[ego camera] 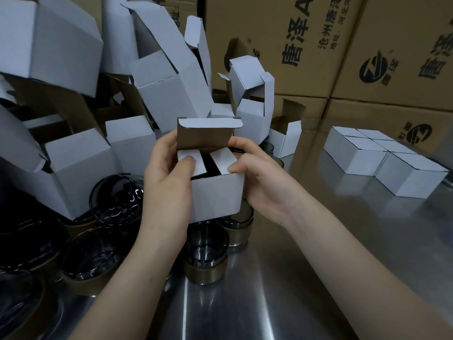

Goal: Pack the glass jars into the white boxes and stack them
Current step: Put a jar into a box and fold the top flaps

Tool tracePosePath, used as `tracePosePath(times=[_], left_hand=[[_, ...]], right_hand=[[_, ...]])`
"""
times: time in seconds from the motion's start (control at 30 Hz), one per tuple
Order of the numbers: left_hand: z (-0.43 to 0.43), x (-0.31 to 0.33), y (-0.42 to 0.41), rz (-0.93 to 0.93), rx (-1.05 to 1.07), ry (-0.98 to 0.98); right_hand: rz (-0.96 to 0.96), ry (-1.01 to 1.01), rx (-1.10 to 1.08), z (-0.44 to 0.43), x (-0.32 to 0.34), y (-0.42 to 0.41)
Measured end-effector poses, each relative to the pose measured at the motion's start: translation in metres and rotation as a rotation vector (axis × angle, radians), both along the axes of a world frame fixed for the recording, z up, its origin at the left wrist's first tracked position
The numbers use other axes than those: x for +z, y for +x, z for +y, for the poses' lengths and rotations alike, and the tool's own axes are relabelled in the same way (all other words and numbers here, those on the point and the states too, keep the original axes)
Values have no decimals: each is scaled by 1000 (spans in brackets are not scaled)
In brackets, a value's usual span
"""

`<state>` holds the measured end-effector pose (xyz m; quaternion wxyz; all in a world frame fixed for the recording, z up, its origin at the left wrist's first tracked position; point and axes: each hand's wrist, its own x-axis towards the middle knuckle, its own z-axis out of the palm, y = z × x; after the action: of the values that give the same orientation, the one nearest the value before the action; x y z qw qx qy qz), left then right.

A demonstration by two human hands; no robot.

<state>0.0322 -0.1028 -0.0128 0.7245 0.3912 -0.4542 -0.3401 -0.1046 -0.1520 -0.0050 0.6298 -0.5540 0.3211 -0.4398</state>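
Note:
I hold a small white box (215, 195) above the steel table, both hands wrapped round its sides. My left hand (166, 182) grips the left side, its thumb pressing the left inner flap down. My right hand (262, 182) grips the right side, thumb on the right flap. The brown-lined lid flap stands up behind. A dark gap between the flaps hides the contents. Several dark glass jars (206, 251) with brown bases stand below and to the left.
A heap of open white boxes (157, 77) fills the back left. Several shut white boxes (382, 160) sit grouped on the steel table (318, 290) at the right. Large brown cartons (318, 45) with printed black characters wall the back.

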Motion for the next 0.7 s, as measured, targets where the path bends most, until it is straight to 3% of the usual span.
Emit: tracePosePath(times=[0.3,0.47,0.57,0.7], left_hand=[[1,0,4,2,-23,5],[1,1,3,156,-58,78],[3,3,3,249,-135,54],[6,2,3,83,-144,20]], right_hand=[[51,-109,115,1,3,-6],[52,-103,168,-2,5,-13],[150,-191,154,-3,7,-16],[212,-320,130,-3,4,-19]])
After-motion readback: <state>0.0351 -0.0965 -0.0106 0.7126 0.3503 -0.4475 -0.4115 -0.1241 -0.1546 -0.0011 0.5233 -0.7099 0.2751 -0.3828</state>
